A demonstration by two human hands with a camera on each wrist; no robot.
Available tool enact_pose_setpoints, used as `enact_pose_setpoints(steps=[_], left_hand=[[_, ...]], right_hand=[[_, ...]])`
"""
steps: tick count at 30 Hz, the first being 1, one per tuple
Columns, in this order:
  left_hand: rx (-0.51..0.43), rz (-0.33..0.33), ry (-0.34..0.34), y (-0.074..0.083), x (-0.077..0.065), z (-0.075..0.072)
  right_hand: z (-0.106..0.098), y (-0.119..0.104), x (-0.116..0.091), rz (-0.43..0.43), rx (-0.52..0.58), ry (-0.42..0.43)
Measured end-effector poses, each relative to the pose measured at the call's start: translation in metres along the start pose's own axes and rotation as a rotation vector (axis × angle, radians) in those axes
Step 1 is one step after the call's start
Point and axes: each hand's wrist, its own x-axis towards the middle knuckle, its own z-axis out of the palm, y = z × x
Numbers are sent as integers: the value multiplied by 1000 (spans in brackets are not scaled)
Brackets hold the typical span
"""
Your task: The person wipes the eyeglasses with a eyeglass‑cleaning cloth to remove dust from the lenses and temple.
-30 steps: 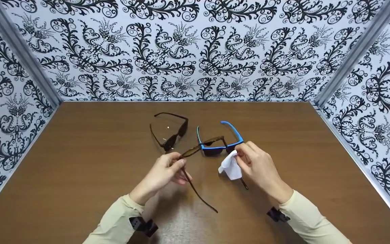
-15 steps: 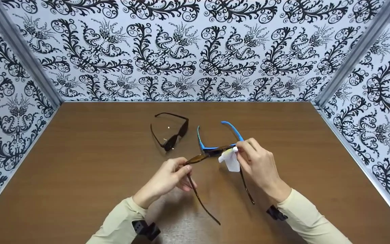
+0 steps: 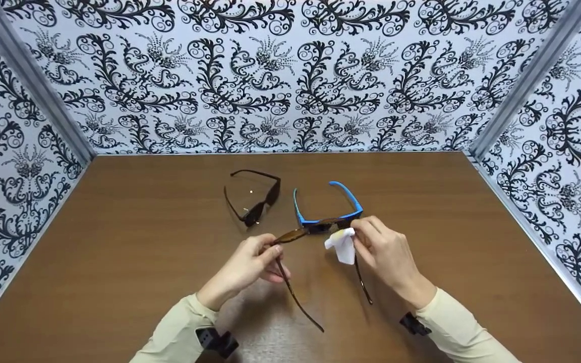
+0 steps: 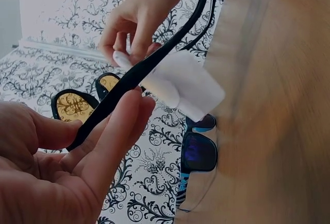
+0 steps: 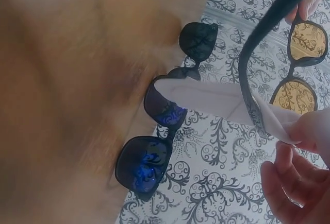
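My left hand (image 3: 245, 264) grips a pair of brown-framed glasses (image 3: 290, 236) at the left hinge, thumb on top. Their lenses look yellow-amber in the left wrist view, and both temples point back toward me. With my right hand (image 3: 391, 254) I pinch a white cleaning cloth (image 3: 342, 250) at the glasses' right end, where the cloth (image 5: 216, 99) hangs down beside the right temple. Behind the held pair, overlapped by it in the head view, blue-framed sunglasses (image 3: 354, 200) rest on the table with temples spread. Their lenses (image 5: 144, 165) shine blue in the right wrist view.
Dark sunglasses (image 3: 255, 213) lie farther left on the brown wooden table (image 3: 134, 242), temples unfolded. Patterned white-and-black panels (image 3: 280, 75) enclose the table at the back and both sides. A small black camera sits on each wrist.
The glasses have turned, their right end swinging down toward me and the right temple showing more. The cloth has shifted slightly along the right end. The pairs on the table stay put.
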Motion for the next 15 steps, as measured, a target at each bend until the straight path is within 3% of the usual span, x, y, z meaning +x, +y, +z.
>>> enact_pose_setpoints(steps=[8,15], left_hand=[[-33,0,22,1,1,-9],[-29,16,86,-1,3,-19]], right_hand=[[-5,-2,-8,-54,25,-44],[-12,-2,-18,-108,58,-81]])
